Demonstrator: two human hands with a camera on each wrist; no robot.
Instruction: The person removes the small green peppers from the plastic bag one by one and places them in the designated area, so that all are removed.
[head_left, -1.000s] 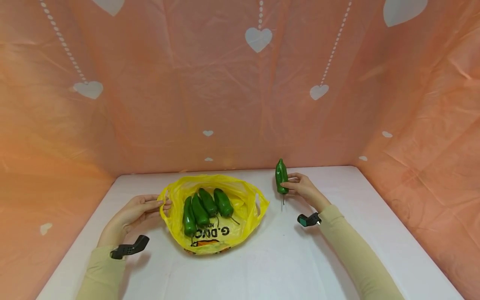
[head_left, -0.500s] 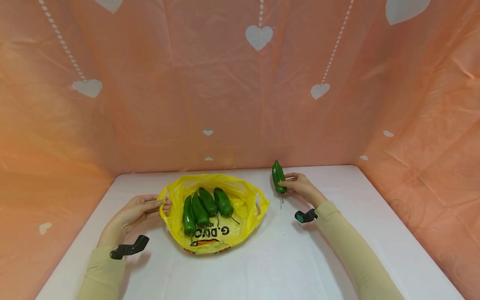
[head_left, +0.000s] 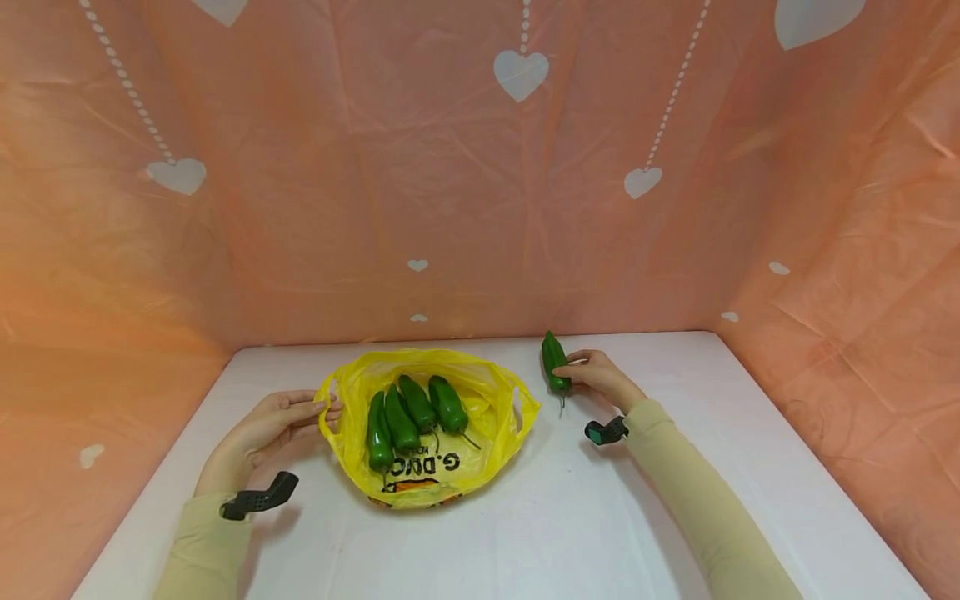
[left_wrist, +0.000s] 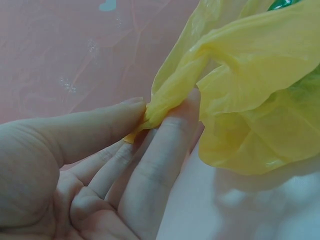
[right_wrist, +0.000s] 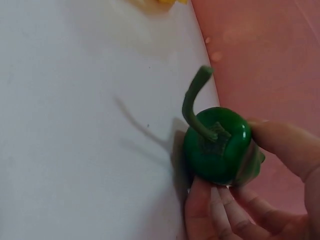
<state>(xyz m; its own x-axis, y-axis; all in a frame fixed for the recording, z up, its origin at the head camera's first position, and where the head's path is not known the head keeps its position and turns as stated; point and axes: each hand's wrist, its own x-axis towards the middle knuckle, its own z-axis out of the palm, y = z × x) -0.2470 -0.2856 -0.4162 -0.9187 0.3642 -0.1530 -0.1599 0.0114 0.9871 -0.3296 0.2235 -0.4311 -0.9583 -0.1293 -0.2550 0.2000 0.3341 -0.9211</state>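
A yellow plastic bag point(head_left: 480, 467) lies on the table with its mouth spread wide, and several green peppers point(head_left: 401, 421) rest inside it. My left hand point(head_left: 273, 421) pinches the bag's left handle between thumb and fingers; the left wrist view shows the handle bunched at the fingertips point(left_wrist: 182, 107). To the right of the bag, my right hand point(head_left: 603, 377) holds one green pepper point(head_left: 553, 362) at its stem end, tip pointing to the back. In the right wrist view that pepper point(right_wrist: 215, 145) is close to the table, its curved stem facing the camera; whether it touches the surface I cannot tell.
The white table point(head_left: 555, 533) ends at a pink-orange cloth backdrop point(head_left: 480, 208) with pale hearts, which also rises at both sides. A black wrist camera point(head_left: 258, 496) sits on the left sleeve, another black wrist camera point(head_left: 606, 431) on the right.
My right hand has moved slightly to the left with the pepper, which now sits a little lower in the head view. My left hand keeps its hold on the bag handle.
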